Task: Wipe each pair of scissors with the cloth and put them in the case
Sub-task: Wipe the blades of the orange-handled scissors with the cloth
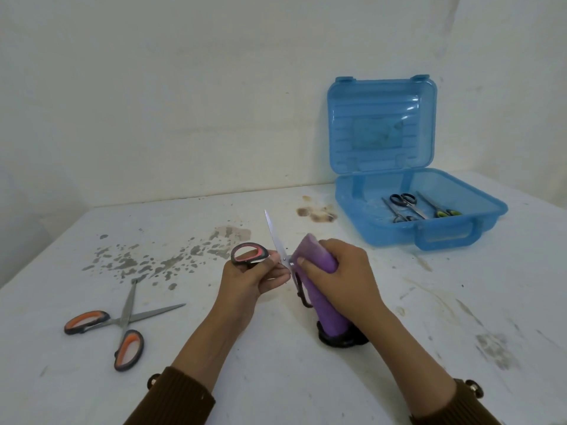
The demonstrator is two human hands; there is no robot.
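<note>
Brown sleeves [171, 400] sit closest, at the bottom of the view. Under them is the big white table [276, 378], full of stains. At the far right stands the blue case [399, 237], lid up, with three small pairs of scissors [405, 201] already inside.

The purple cloth [325, 302] is soft and bendy. The right hand [343, 271] has its fingers curled tight round it, and it looks folded over one blade.

Orange-handled scissors [122, 320] lie open on the table to the left, with no hand on them. The red-handled scissors [248, 254] are up in the air between both hands, near the middle of the table. The left hand [248, 280] pinches the red loop.

These scissors are probably light, hard and stiff, with sharp edges, and the two halves can swing. The plastic loops look like the safe place to hold. The bare blade pointing up is best left alone.
</note>
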